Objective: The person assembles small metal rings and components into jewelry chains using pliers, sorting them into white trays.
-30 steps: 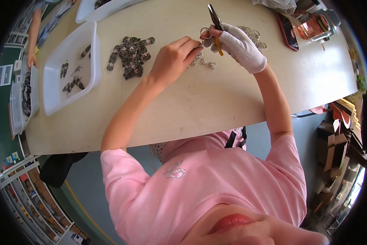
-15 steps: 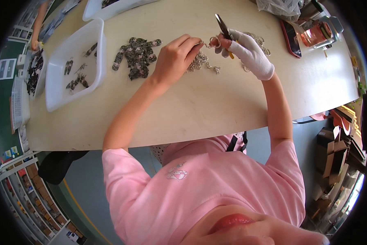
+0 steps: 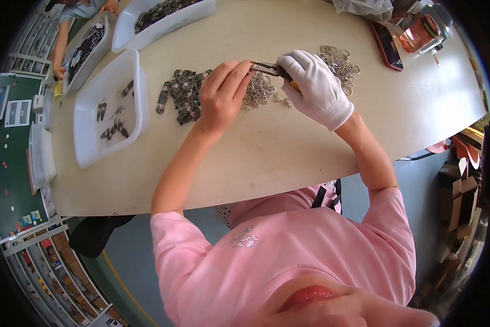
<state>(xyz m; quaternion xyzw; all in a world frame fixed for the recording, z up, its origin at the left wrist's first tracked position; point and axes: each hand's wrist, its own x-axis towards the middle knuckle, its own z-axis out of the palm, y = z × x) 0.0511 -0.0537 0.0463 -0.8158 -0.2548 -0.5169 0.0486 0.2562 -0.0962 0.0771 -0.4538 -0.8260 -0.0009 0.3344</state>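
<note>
My bare left hand [image 3: 221, 97] is closed in a pinch above the table, and what its fingertips hold is hidden. In my right hand [image 3: 317, 90], which wears a white glove, I grip a pair of pliers [image 3: 266, 68] with dark jaws and a bit of yellow on the handle. The jaws point left and meet my left fingertips. Just under the pliers lies a pile of small silvery metal links [image 3: 260, 92]. Dark patterned small pieces [image 3: 185, 97] are heaped beside my left hand, partly behind it. Loose metal rings [image 3: 338, 66] lie beyond the glove.
At left stands a white plastic tub [image 3: 81, 143] with several patterned pieces inside. Another white tub [image 3: 171, 26] is behind it. A co-worker's arm [image 3: 61, 49] reaches to a filled tray [image 3: 86, 54]. A phone [image 3: 386, 46] and a jar of reddish liquid [image 3: 421, 34] stand far right.
The pliers have swung from pointing up and away to pointing left, onto my left fingertips. The ring and short chain seen between my hands are now out of sight. The view has shifted somewhat.
</note>
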